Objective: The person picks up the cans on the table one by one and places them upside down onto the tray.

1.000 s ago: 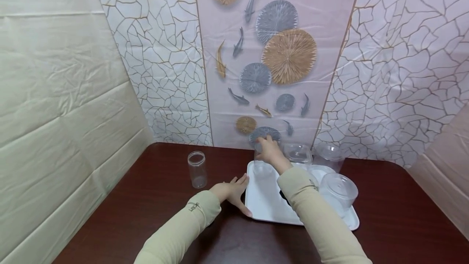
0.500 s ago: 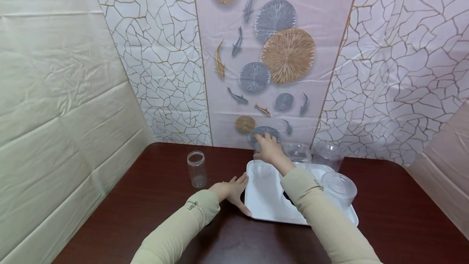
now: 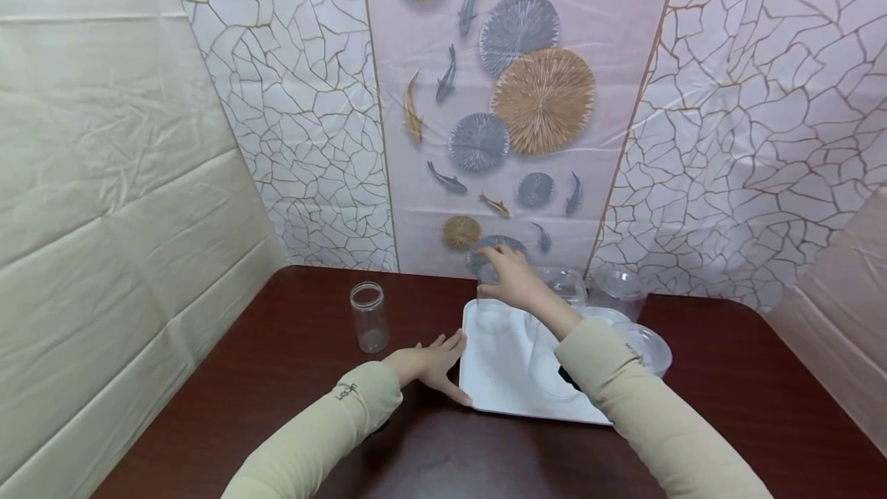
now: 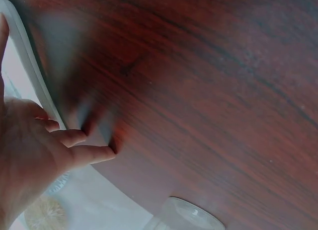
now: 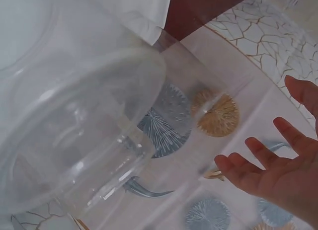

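My left hand [image 3: 436, 366] lies along the left edge of a white tray [image 3: 495, 380], its fingers extended and its thumb at the near corner. The left wrist view has the same hand [image 4: 35, 150] touching the tray rim [image 4: 37, 76]. My right hand [image 3: 516, 279] is raised beside the top of a clear plastic jar [image 3: 493, 318], which stands upright at the tray's far left. In the right wrist view, the right hand [image 5: 278, 165] has spread fingers and nothing between them, apart from the clear containers [image 5: 84, 115].
Another clear jar [image 3: 370, 318] stands on the dark table [image 3: 291, 383], left of the tray. Further clear plastic containers sit around the tray: a squarish one [image 3: 564, 281] at the back, a round one [image 3: 619, 287] at back right, another round one [image 3: 654, 345] at right.
My right hand has come off the jar's top, and its fingers have spread. The right forearm has shifted slightly right. The left hand stays at the tray edge.
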Demonstrator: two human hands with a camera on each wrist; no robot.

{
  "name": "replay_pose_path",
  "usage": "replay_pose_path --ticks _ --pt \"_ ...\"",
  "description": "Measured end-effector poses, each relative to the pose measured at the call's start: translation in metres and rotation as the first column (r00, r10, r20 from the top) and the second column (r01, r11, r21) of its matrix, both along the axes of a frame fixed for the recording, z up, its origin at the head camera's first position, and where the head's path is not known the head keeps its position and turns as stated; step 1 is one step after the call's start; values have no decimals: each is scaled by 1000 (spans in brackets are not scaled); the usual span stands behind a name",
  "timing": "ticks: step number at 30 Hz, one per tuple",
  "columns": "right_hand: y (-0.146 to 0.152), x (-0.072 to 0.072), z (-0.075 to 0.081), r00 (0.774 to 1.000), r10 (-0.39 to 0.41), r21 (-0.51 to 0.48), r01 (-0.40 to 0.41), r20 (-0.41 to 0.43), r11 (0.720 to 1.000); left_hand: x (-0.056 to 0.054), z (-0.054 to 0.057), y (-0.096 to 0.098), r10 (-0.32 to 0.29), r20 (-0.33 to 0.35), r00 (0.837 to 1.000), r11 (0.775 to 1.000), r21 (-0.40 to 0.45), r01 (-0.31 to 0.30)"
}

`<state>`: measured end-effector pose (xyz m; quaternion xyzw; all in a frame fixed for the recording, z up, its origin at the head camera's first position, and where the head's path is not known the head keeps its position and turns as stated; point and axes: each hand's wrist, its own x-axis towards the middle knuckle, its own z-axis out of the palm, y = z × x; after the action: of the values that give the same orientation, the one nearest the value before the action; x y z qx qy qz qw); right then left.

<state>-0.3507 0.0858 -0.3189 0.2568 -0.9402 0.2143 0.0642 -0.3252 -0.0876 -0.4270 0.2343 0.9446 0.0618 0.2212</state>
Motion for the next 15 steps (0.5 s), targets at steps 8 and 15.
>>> replay_pose_path --ticks 8,15 --pt "3 8 12 999 50 -34 -51 -12 998 1 0 -4 -50 -38 998 999 10 50" --pt "12 13 22 995 99 -103 -100 -20 990 1 -1 -9 -113 -154 982 993 5 115"
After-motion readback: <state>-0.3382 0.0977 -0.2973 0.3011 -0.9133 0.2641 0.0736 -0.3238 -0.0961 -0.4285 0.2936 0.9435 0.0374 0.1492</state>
